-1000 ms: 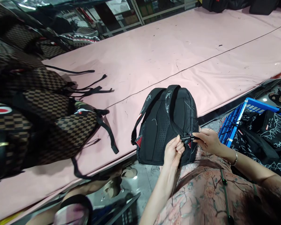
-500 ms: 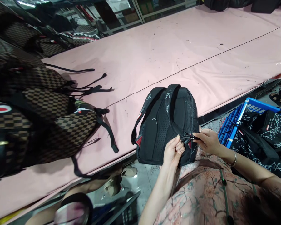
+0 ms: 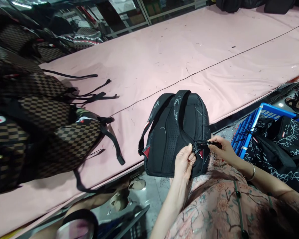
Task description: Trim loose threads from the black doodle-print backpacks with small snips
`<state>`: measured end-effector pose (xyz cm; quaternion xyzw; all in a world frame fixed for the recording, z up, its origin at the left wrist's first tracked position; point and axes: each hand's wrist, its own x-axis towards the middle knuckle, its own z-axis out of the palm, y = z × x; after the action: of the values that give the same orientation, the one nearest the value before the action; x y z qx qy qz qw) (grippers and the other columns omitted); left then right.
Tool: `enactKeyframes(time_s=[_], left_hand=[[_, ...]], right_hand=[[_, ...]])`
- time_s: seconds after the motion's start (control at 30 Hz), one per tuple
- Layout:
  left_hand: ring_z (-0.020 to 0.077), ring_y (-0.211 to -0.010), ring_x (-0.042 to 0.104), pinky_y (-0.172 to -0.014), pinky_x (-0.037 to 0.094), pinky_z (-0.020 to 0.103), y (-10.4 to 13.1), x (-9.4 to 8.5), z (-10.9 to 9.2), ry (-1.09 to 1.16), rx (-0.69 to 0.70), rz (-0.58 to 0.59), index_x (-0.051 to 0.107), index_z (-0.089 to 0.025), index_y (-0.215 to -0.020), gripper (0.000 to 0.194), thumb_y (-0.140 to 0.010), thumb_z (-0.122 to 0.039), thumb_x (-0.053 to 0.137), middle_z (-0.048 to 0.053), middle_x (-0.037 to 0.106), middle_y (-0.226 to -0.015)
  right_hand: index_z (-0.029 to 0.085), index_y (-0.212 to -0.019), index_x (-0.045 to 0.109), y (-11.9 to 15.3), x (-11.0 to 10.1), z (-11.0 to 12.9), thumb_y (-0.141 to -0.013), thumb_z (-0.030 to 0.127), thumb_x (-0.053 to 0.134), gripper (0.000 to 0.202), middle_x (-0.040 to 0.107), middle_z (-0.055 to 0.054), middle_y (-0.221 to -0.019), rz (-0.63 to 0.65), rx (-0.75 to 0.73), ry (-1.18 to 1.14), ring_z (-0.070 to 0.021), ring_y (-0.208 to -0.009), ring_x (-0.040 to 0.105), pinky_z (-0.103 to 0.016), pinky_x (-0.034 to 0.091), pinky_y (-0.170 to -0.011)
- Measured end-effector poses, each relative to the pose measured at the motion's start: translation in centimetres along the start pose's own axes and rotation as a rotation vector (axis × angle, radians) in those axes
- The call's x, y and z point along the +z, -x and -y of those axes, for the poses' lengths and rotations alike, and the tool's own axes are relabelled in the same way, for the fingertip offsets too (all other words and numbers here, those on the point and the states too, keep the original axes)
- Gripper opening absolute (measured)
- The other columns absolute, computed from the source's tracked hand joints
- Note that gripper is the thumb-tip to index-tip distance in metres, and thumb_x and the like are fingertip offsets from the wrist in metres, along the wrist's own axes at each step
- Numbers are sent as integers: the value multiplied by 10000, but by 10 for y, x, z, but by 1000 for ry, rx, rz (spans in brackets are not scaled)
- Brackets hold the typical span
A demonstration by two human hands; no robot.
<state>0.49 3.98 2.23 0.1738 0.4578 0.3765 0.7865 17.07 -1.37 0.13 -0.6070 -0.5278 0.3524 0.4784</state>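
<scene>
A black backpack (image 3: pixel 158 146) leans against the table's front edge, its back panel and shoulder straps facing me. White threads lie on it, and red shows at its lower sides. My left hand (image 3: pixel 185 162) is closed in a pinch on the lower end of the right-hand shoulder strap (image 3: pixel 181 124), by the buckle. Close beside it, my right hand (image 3: pixel 221 150) is closed around a slim black piece (image 3: pixel 214 144) with small shiny spots, pointing at the buckle. Whether that piece is a strap end or a small tool I cannot make out.
Checkered brown backpacks (image 3: pixel 77 142) with loose straps pile up on the left of the pink-covered table (image 3: pixel 149 73). A blue crate (image 3: pixel 249 132) of black bags stands at my right. Black bags (image 3: pixel 279 6) lie at the far right. Another person's leg (image 3: pixel 87 204) shows below.
My right hand has shifted slightly right, and more of the slim black piece shows in its fingers. My left hand keeps its pinch at the buckle. The view has moved a little.
</scene>
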Motion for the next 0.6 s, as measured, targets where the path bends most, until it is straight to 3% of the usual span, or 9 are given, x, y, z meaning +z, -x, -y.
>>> enactKeyframes(time_s=[0.23,0.43,0.6], left_hand=[[23,-450,333,-448,274,154,2,-4,2,-142,94,47,621,-127,-643,243,-558,-287,782,-72,412,-478],[38,-489,421,-495,331,166,1,-7,7,-190,129,-10,676,-138,-728,300,-510,-299,805,-31,569,-577],[53,-510,441,-509,342,172,0,-8,9,-230,160,-8,689,-138,-721,307,-494,-304,811,-18,598,-591]], right_hand=[[205,-904,625,3,-5,-1,-817,370,562,197,641,-6,-746,49,26,18,-134,-627,563,-244,438,-558],[204,-873,635,3,-8,12,-811,349,572,169,652,-3,-707,85,0,128,-132,-596,561,-242,422,-548],[200,-847,622,2,-7,18,-807,343,580,155,657,-1,-728,119,0,144,-124,-598,558,-231,408,-552]])
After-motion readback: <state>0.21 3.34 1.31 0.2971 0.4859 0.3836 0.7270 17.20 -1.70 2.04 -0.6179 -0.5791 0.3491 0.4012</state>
